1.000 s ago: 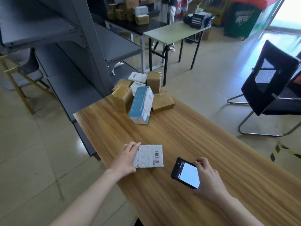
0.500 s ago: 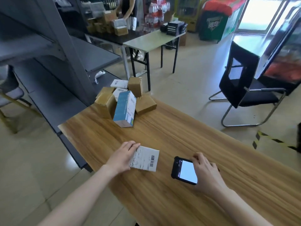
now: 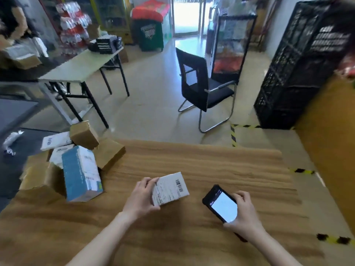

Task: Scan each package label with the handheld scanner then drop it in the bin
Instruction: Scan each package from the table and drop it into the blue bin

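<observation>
**A:** What is the left hand (image 3: 141, 197) doing?

**B:** It is gripping the white labelled package (image 3: 169, 189) by its left end, with fingers curling over the far edge and the barcode facing up. The package is sitting over the near part of the wooden table (image 3: 192, 160), between the pile and the handheld scanner (image 3: 221, 203). I cannot tell whether it is clear of the tabletop.

**A:** And the right hand (image 3: 243, 214)?

**B:** It is wrapping round the scanner's lower end, with the lit screen facing up. The scanner is near the package, not touching it.

**A:** What is worrying you?

**B:** The package is hanging from a one-ended grip, so it could be tipping or slipping. The scanner is lying fairly flat, so I am guessing its beam may be missing the barcode. I am also not making out a bin for certain; only black slatted crates (image 3: 299, 64) are standing at the right.

**A:** Counts?

**B:** I am counting one scanner and one package in hand. In the pile there is one blue-and-white box (image 3: 80, 173), two white packages (image 3: 55, 140) and at least three brown cartons (image 3: 83, 134). Blur is hiding any more.
</observation>
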